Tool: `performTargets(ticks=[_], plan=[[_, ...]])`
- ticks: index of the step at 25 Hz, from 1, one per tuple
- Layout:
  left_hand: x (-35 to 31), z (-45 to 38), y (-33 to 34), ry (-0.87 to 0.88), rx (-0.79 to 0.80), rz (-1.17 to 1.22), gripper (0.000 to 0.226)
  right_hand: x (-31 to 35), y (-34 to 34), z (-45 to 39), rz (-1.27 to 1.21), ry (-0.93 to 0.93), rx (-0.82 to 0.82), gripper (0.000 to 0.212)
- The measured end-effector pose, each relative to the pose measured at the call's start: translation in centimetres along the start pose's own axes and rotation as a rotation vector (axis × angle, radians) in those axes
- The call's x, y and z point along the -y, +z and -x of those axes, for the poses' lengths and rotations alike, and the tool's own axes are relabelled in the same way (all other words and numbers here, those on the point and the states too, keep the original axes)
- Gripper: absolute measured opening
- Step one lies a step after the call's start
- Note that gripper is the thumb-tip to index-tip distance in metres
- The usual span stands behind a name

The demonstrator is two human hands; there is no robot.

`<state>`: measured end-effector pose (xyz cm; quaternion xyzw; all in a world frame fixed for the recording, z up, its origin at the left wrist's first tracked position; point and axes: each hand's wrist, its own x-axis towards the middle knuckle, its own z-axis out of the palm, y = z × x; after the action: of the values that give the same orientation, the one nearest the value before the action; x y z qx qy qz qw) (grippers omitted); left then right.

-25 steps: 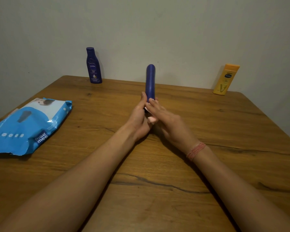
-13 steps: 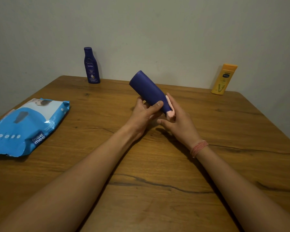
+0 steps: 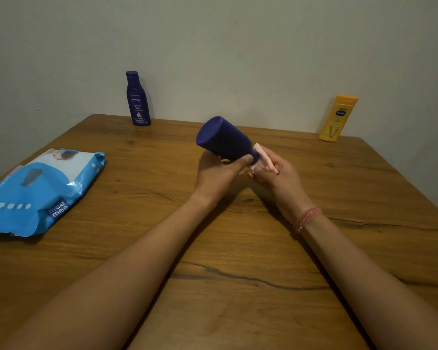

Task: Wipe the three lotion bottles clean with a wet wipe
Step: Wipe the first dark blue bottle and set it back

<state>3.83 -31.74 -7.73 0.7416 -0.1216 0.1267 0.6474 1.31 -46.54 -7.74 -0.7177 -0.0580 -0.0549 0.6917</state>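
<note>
Lotion bottles are counted as three: a dark blue plastic bottle point(image 3: 224, 142) held tilted above the wooden table point(image 3: 238, 274), base up and to the left; a slim blue Nivea bottle point(image 3: 137, 99) and a yellow bottle point(image 3: 338, 118) upright at the far edge. One blue wipes pack point(image 3: 39, 192) lies at left. The left hand point(image 3: 216, 174) is curled round the held bottle's lower body, thumb across it. Its pale pink cap point(image 3: 263, 159) is pinched by the right hand point(image 3: 280, 176); the neck is partly hidden.

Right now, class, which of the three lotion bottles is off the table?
The dark blue bottle held tilted in both hands; the small blue bottle and yellow bottle stand by the wall.
</note>
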Motion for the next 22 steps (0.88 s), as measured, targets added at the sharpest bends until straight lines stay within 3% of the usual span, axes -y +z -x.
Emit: performTargets(ticks=[4, 9, 13, 16, 18, 22], plan=[[0.2, -0.6, -1.1, -0.005, -0.088, 0.046, 0.046, 0.5, 0.2, 0.0, -0.062, -0.010, -0.124, 0.041], [0.5, -0.5, 0.0, 0.051, 0.228, -0.202, 0.035, 0.4, 0.4, -0.3, -0.126, -0.058, -0.189, 0.035], [0.5, -0.4, 0.1, 0.123, 0.303, -0.318, 0.031, 0.3, -0.4, -0.8, -0.258, -0.128, -0.278, 0.038], [0.6, -0.3, -0.1, 0.203, 0.367, -0.418, 0.035, 0.2, -2.0, -1.0, -0.107, -0.201, -0.404, 0.032], [0.8, -0.2, -0.1, 0.231, 0.416, -0.477, 0.041, 0.3, -2.5, -0.7, 0.067, -0.233, -0.400, 0.029], [1.0, -0.3, -0.4, 0.326, 0.356, -0.544, 0.039, 0.5, -2.0, -0.5, 0.226, -0.315, -0.404, 0.036]])
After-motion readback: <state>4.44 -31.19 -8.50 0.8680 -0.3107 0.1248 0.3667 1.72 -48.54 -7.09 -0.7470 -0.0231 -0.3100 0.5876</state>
